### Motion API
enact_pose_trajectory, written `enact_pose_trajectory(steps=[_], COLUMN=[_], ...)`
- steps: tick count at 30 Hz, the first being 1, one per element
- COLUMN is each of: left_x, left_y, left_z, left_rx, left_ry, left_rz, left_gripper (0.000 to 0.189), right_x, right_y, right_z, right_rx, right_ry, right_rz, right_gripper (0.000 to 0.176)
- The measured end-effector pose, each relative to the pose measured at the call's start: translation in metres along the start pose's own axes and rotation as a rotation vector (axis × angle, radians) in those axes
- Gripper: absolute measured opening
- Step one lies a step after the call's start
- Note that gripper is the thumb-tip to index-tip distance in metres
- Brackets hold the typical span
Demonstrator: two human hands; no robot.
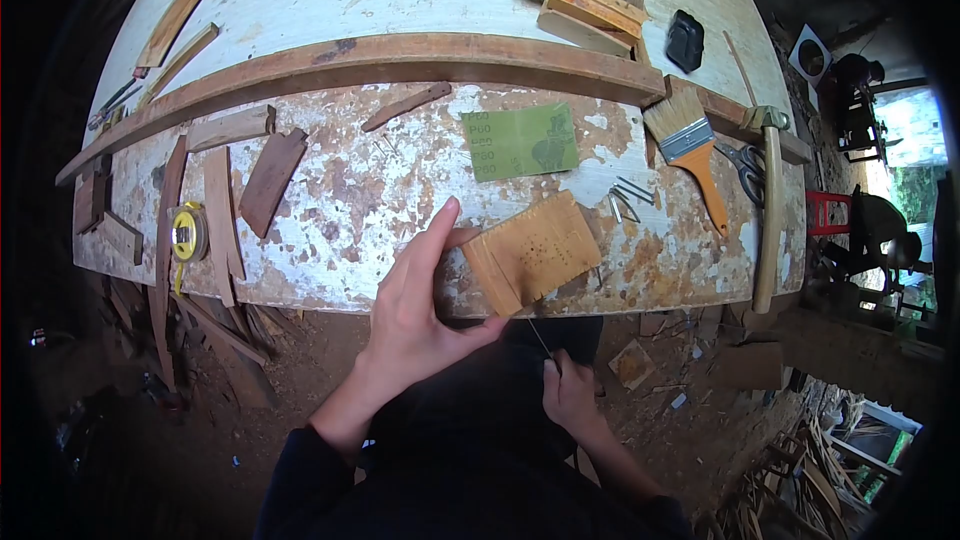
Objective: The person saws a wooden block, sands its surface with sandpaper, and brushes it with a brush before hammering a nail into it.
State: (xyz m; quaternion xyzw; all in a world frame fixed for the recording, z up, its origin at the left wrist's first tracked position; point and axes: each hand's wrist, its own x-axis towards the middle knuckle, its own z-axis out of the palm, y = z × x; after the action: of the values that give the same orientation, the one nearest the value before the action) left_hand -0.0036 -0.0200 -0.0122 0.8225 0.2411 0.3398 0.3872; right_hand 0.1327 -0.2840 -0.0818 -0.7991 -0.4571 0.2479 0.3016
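Observation:
My left hand [412,312] grips a light-brown wooden block [540,248] at its left end, thumb at the near corner and fingers behind. The block is tilted above the table's front edge, and small dark holes dot its top face. Below it, my right hand [572,398] is closed around the dark handle of a thin metal-shafted tool [540,337]. Its shaft points up to the block's near edge; the tip is hard to make out. Beyond the block lies a green P60 sandpaper sheet [522,143]. Several nails [628,198] rest to the block's right.
A long wooden beam [400,55] crosses the worn white table [330,250]. On the right are a paintbrush [700,155], scissors [745,172] and a hammer [768,210]. On the left, a tape measure [187,232] lies among wood strips [272,180]. Brushes [585,0] sit behind the beam.

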Motion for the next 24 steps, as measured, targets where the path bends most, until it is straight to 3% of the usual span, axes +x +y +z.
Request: enact_pose_trajectory(steps=[11,17,21,24], left_x=[0.005,0.005,0.000,0.007], left_y=[0.000,0.000,0.001,-0.001], left_z=[-0.001,-0.002,0.000,-0.004], left_rx=[-0.068,-0.090,-0.082,-0.092], left_ry=[0.023,0.017,0.017,0.023], left_rz=[0.022,-0.005,-0.030,0.014], left_gripper=[0.131,0.132,0.130,0.129], right_x=[0.001,-0.016,0.010,-0.004], right_y=[-0.008,0.036,-0.022,0.012], right_z=[0.006,0.020,-0.007,0.014], right_rx=[0.061,0.002,0.031,-0.030], right_ry=[0.007,0.029,-0.019,0.047], right_rz=[0.019,0.003,0.059,0.004], right_gripper=[0.012,0.011,0.010,0.011])
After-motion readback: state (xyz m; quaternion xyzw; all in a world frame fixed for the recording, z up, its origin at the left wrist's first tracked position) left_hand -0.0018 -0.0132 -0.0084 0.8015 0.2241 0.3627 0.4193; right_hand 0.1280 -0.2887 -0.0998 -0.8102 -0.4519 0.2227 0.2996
